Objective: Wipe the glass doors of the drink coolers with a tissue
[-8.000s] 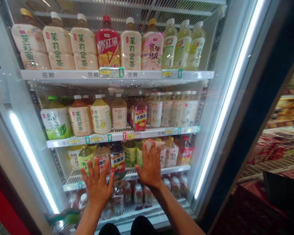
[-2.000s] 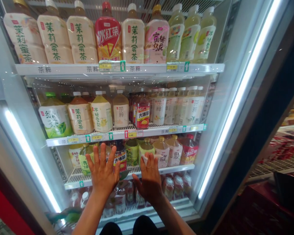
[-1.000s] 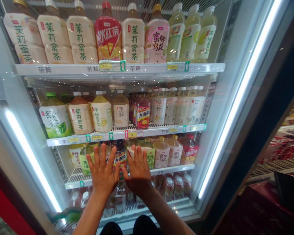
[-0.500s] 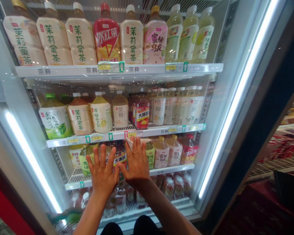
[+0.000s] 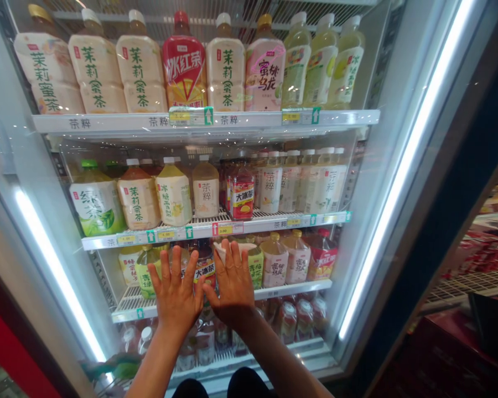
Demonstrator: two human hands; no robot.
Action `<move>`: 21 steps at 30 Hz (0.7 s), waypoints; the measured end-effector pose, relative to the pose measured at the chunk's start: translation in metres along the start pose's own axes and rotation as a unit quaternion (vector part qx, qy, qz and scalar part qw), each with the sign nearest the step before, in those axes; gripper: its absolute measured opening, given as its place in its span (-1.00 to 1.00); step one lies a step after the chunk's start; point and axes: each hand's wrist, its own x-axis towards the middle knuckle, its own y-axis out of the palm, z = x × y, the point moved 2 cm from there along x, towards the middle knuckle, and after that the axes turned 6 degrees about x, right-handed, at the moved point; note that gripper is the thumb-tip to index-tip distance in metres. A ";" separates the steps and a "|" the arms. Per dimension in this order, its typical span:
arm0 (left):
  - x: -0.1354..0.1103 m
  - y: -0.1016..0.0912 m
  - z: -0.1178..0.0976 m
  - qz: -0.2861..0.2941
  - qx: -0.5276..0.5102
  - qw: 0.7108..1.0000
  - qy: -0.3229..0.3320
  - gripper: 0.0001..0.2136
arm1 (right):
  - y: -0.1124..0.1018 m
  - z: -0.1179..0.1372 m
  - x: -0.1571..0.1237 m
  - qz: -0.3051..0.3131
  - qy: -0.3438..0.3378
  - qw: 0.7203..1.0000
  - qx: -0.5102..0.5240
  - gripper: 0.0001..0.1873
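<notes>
My right hand lies flat with its fingers stretched, pressing a white cloth toward the glass door of a drinks fridge. Most of the cloth is hidden behind the fingers; its edges show on both sides. Beside it my left hand is open, fingers spread and palm toward the same glass, with nothing in it. The two thumbs nearly meet. Behind the hands, through the glass, stand a dark-labelled tea bottle and a green-labelled bottle.
Above the hands, bottles such as a red tea bottle and a green-capped bottle fill the upper shelves. Light strips run down both sides. To the right is a wire rack with red packets. My knees show at the bottom.
The view has shifted slightly, so the fridge and both hands appear a little lower and further right. The hands keep nearly the same pose and place on the glass.
</notes>
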 end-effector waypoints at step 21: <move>-0.001 0.000 -0.001 0.000 -0.009 1.000 -0.005 -0.27 | -0.004 -0.005 0.008 0.014 -0.008 1.000 -0.003 -0.21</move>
